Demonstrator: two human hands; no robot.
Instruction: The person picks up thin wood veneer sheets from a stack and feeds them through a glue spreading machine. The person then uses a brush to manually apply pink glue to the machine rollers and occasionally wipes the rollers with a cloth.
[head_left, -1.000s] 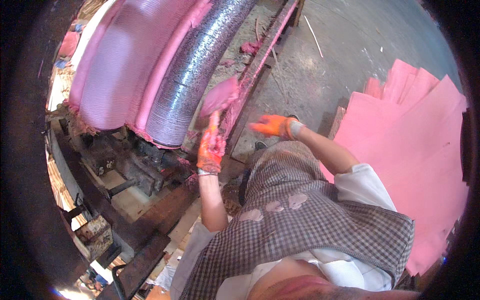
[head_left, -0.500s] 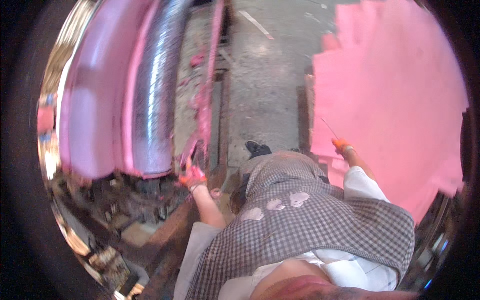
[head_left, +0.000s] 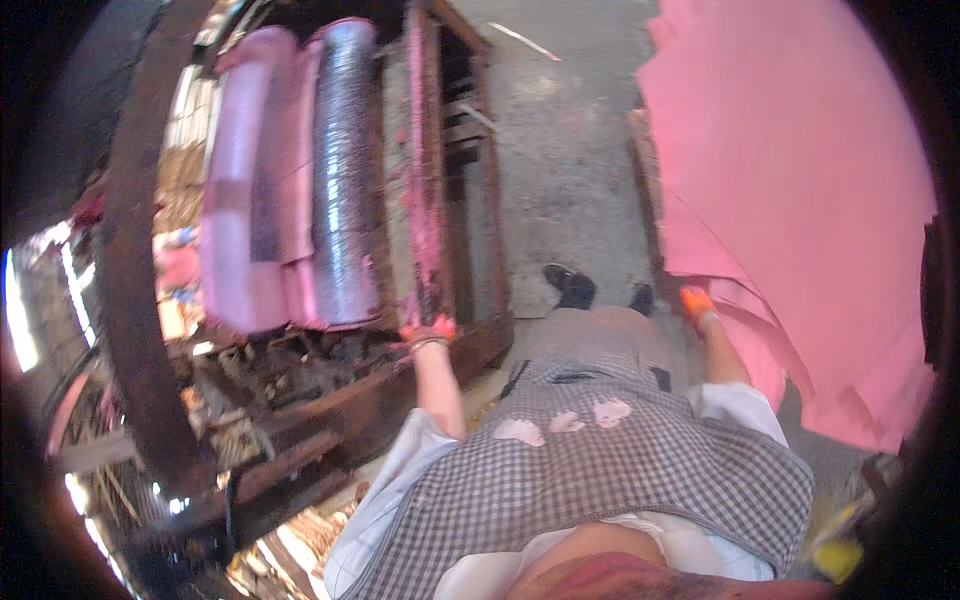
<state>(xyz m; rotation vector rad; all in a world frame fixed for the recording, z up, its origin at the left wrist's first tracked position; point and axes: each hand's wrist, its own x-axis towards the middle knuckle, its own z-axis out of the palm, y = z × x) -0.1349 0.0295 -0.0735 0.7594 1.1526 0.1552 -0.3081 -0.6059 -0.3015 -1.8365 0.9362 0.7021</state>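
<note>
The left hand (head_left: 427,330) is gripping the roller machine frame (head_left: 430,200) for support; the right hand (head_left: 697,303) is touching the stacked pink sheets (head_left: 800,200), grip unclear.

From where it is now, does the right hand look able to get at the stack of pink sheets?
Probably yes. The right hand, in an orange glove, is already at the lower edge of the stack of pink sheets, with nothing between them. Whether it touches a sheet is unclear.
</note>
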